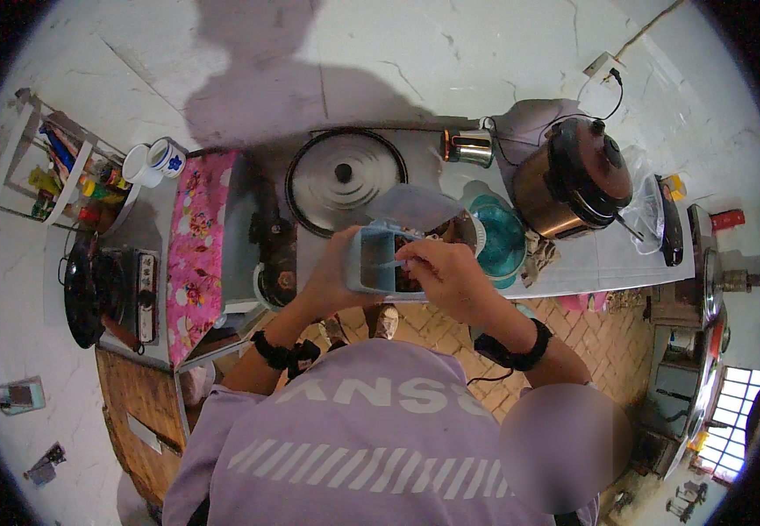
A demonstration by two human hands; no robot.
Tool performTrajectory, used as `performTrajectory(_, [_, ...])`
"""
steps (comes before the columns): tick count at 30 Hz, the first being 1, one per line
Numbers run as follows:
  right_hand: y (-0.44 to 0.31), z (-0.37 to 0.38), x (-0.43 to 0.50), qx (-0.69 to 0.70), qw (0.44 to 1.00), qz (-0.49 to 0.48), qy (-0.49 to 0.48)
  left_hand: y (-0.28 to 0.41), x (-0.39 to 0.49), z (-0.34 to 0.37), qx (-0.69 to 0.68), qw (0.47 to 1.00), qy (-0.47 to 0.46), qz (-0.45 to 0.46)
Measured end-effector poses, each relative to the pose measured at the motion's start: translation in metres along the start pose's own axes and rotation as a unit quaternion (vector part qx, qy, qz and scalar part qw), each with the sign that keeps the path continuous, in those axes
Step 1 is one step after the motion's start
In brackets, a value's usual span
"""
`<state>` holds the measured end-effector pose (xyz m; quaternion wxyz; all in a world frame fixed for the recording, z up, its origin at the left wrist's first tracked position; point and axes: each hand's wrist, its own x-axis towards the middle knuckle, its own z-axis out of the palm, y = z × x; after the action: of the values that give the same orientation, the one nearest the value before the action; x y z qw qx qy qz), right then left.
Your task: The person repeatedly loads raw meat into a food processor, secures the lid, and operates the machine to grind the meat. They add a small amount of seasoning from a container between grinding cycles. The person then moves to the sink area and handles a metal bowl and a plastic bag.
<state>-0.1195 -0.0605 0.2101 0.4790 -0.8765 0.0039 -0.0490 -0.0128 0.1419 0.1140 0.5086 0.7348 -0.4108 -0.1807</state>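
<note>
My left hand (335, 279) grips the left side of a light blue plastic seasoning box (370, 260) at the counter's front edge. Its translucent lid (413, 202) stands raised on the far side. The box is divided: the left compartment looks mostly bare inside, while dark brown contents show in the one beside it. Over that second compartment, my right hand (452, 279) pinches a thin pale utensil (389, 264), perhaps a small spoon. My fingers hide part of it. Just right of the box sits a teal glass bowl (501, 246).
A large pot lid (347, 187) lies behind the box. To the right stand a steel cup (470, 146), a crumpled cloth (541, 258) and a corded electric pressure cooker (567, 181). On the left are a floral pink cloth (199, 243) and a black wok (87, 289) on a stove.
</note>
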Motion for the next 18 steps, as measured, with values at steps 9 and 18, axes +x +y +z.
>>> performTrajectory(9, [0.04,-0.007,-0.009,0.294,0.927,0.231,0.002,-0.004,-0.001,0.007,-0.095,0.994,-0.021,-0.049])
performTrajectory(18, [0.068,-0.042,-0.029,0.401,0.87,0.265,0.113,-0.014,0.008,0.017,-0.166,0.98,-0.008,-0.106])
